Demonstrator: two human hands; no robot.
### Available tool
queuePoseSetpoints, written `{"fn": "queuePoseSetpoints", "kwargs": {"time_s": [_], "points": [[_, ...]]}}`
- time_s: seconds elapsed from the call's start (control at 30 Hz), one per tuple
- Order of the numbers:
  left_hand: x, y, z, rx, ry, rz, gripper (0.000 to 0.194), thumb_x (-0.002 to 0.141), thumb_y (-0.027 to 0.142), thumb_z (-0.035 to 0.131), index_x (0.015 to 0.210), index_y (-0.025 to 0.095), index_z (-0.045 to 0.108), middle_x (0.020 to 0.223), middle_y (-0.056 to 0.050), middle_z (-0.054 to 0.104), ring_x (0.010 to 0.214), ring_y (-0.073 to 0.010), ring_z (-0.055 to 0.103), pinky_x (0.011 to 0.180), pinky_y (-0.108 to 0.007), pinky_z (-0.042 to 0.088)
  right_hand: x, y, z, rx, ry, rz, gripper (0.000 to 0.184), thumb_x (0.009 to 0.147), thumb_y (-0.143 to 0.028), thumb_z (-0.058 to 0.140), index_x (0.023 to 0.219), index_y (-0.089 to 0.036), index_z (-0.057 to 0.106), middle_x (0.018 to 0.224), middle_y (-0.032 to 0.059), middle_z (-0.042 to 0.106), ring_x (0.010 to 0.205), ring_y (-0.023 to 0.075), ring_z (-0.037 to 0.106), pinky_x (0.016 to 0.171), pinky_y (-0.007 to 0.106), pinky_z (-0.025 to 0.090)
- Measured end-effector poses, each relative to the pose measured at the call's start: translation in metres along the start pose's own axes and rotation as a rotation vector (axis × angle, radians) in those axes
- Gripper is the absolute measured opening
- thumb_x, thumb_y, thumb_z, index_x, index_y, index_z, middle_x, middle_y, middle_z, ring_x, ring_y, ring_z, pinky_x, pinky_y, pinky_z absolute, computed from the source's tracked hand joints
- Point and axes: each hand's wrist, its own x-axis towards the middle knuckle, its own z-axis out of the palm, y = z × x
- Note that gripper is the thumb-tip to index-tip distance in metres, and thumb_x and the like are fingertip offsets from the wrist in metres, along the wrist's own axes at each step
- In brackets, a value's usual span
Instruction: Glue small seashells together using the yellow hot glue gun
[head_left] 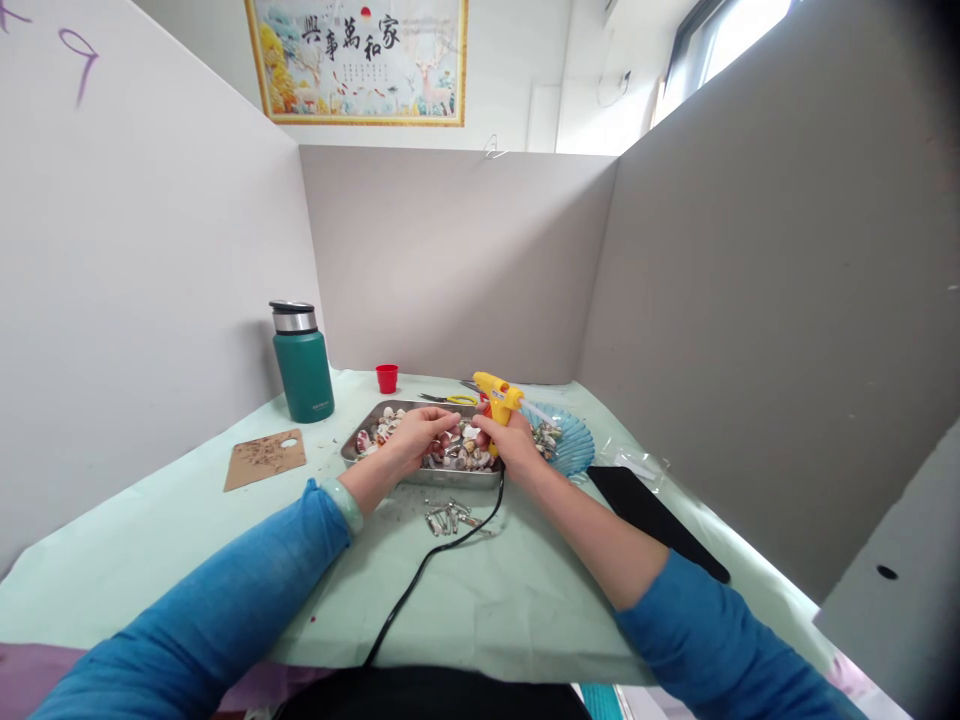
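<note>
Over a metal tray of small pale and reddish pieces, the right hand grips a yellow hot-glue gun near the left hand, with silvery metal clips lying in front.

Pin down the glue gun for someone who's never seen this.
Find the metal tray of shells on the pale green table. At its right end, the right hand grips the glue gun. Unlike the yellow-handled tool lying behind the tray, it trails a black cord.
</note>
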Motion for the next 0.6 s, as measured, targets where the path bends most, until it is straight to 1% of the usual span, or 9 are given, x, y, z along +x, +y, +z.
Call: {"fn": "queuePoseSetpoints", "kwargs": {"time_s": [0.27, 0.47, 0.53, 0.6], "points": [[-0.0001, -0.0001, 0.0, 0.025, -0.013, 0.003, 0.028, 0.059, 0.031, 0.076, 0.07, 0.012, 0.059, 0.063, 0.0, 0.058, 0.045, -0.0048, 0.044, 0.044, -0.02, 0.035, -0.0003, 0.0, 0.0005, -0.008, 0.006, 0.002, 0.028, 0.063, -0.025, 0.064, 0.087, -0.017, 0.053, 0.048, -0.006, 0.053, 0.042, 0.01, 0.049, 0.042, 0.021, 0.04], [0.0007, -0.0012, 0.0001, 0.051, -0.004, -0.015, 0.023, 0.065, 0.03, 0.072, 0.073, 0.012, 0.059, 0.071, -0.002, 0.062, 0.047, -0.0056, 0.047, 0.045, -0.02, 0.036, 0.0008, 0.0027, 0.0013, 0.046, 0.006, -0.023, 0.029, 0.061, -0.023, 0.064, 0.088, -0.019, 0.053, 0.053, -0.0062, 0.053, 0.045, 0.0101, 0.048, 0.044, 0.022, 0.04], [0.0022, -0.0028, 0.0004, 0.082, 0.011, -0.018, 0.021, 0.068, 0.031, 0.068, 0.071, 0.013, 0.058, 0.073, -0.003, 0.063, 0.047, -0.0062, 0.047, 0.045, -0.021, 0.037, 0.0008, 0.0027, 0.0022, 0.064, 0.018, -0.023, 0.03, 0.06, -0.022, 0.064, 0.087, -0.019, 0.052, 0.055, -0.0062, 0.053, 0.046, 0.0097, 0.048, 0.043, 0.022, 0.04], [0.0041, -0.0049, 0.0011, 0.181, 0.043, -0.018, 0.017, 0.07, 0.03, 0.064, 0.069, 0.014, 0.058, 0.069, -0.002, 0.062, 0.046, -0.0075, 0.047, 0.045, -0.022, 0.037, 0.0005, 0.002, 0.0032, 0.079, 0.03, -0.023, 0.029, 0.06, -0.022, 0.064, 0.086, -0.019, 0.051, 0.058, -0.0059, 0.053, 0.046, 0.0093, 0.048, 0.043, 0.022, 0.039]]}}
